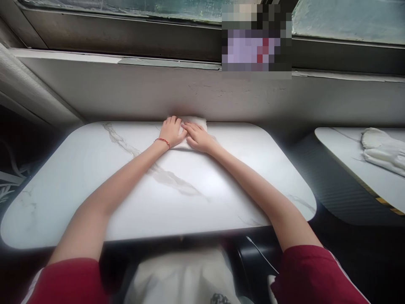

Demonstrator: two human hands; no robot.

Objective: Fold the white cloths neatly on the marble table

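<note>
A small folded white cloth (200, 122) lies at the far edge of a white marble-patterned table (95, 177), against the wall. My left hand (171, 131), with a red string bracelet at the wrist, rests flat on the cloth's left part, fingers stretched out. My right hand (198, 137) lies flat on the cloth beside it, fingers extended toward the left hand, the fingertips of the two nearly touching. Both hands press down on the cloth; most of it is hidden under them.
A grey wall and window sill (126, 84) rise just behind the table. To the right, a second marble table (354, 164) holds white cloths (384, 150). A dark gap separates the tables. White fabric (183, 274) lies on my lap below the table's near edge.
</note>
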